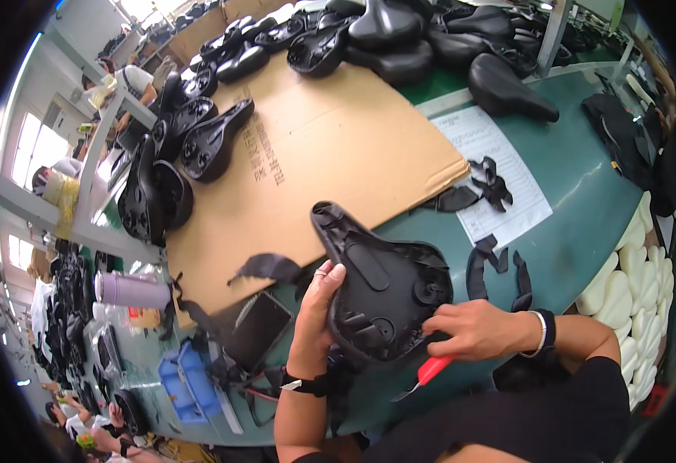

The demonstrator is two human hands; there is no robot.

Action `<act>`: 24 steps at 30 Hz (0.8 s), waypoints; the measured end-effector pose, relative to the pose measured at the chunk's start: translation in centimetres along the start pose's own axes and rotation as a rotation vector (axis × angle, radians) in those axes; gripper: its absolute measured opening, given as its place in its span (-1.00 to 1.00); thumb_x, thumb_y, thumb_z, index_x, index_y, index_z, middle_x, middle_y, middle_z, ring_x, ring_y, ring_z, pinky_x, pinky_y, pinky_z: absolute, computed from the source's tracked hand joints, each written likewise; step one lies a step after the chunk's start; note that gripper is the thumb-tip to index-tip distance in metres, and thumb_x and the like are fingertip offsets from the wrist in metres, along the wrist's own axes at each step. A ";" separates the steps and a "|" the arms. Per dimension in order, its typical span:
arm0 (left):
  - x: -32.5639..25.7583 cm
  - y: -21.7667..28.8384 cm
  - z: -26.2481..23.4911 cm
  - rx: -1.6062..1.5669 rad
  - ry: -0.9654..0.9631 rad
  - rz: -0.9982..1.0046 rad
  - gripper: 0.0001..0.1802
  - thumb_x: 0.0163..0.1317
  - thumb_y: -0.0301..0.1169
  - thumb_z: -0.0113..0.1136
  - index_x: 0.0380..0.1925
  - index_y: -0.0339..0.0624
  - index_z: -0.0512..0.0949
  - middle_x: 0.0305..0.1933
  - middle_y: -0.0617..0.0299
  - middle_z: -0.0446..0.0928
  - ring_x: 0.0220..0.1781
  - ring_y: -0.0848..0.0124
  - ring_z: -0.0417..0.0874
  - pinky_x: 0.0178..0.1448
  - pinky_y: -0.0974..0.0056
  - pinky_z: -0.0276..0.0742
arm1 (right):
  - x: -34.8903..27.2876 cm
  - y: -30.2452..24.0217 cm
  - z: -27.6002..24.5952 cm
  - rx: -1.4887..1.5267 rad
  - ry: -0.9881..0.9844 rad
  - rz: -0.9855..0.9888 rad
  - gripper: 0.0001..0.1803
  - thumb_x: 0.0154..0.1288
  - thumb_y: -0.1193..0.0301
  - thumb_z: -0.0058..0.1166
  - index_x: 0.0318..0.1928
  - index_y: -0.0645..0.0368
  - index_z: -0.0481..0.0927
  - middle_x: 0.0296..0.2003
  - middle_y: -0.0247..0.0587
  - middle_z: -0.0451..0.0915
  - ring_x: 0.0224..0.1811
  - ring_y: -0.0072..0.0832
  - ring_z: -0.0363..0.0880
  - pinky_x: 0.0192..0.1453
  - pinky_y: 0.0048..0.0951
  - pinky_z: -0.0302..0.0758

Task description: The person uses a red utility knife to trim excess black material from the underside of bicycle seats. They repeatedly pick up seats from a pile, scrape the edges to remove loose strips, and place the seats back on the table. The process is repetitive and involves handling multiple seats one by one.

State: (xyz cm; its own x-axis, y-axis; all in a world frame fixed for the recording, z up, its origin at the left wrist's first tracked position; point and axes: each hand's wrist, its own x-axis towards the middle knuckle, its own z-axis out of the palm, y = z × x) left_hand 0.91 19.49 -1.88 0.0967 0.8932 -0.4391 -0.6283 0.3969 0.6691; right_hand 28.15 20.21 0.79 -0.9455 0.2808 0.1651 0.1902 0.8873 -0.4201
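A black bicycle saddle [384,297] is held with its hollow underside up and its nose pointing away to the upper left. My left hand [319,305] grips its left side, the thumb resting over the rim. At the saddle's lower right edge, my right hand [473,330] has its fingertips curled against the rim. A red-handled knife [434,370] is tucked in that same hand, its blade pointing down and left, apart from the saddle. What the right fingertips pinch at the edge is hidden.
A cardboard sheet [322,147] covers much of the green table, with several black saddles [388,27] behind it. Black scraps [496,189] lie on a printed paper [535,204]. A dark phone-like device [257,332], blue bin [186,386] and purple tumbler [130,291] stand left; cream pads [631,301] right.
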 end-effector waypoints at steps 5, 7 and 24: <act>-2.3 -0.8 -0.6 0.178 0.036 0.012 -0.29 0.16 -0.27 0.32 0.21 -0.32 0.21 0.06 0.00 0.43 0.05 0.28 0.56 0.13 0.19 0.57 | -4.5 1.8 -0.1 0.169 0.497 0.455 -0.46 0.14 0.40 0.30 0.17 0.02 0.50 -0.20 -0.14 0.66 -0.37 -0.27 0.66 -0.28 -0.36 0.61; -2.3 -0.3 -0.4 0.238 0.036 -0.022 -0.32 0.15 -0.26 0.33 0.18 -0.33 0.27 0.01 0.04 0.47 0.00 0.33 0.57 0.09 0.23 0.57 | -4.8 2.8 -1.0 0.038 0.326 0.360 -0.42 0.17 0.46 0.20 0.24 -0.06 0.46 -0.35 -0.22 0.60 -0.47 -0.30 0.59 -0.40 -0.36 0.54; -6.0 -3.6 1.3 0.253 0.270 0.179 -0.54 0.14 -0.41 0.20 0.02 -0.39 0.39 -0.11 0.11 0.50 -0.15 0.44 0.55 -0.04 0.32 0.53 | -8.6 -8.7 6.5 0.114 0.237 0.700 -0.24 0.16 0.55 0.16 0.38 0.24 0.20 -0.34 0.02 0.53 -0.55 -0.14 0.53 -0.47 -0.17 0.50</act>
State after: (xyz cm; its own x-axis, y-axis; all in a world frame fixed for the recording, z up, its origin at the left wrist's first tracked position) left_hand 3.59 12.97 -0.92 -0.2240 0.8790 -0.4209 -0.4036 0.3094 0.8610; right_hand 32.93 7.65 -2.80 -0.5289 0.8486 0.0072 0.6858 0.4324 -0.5855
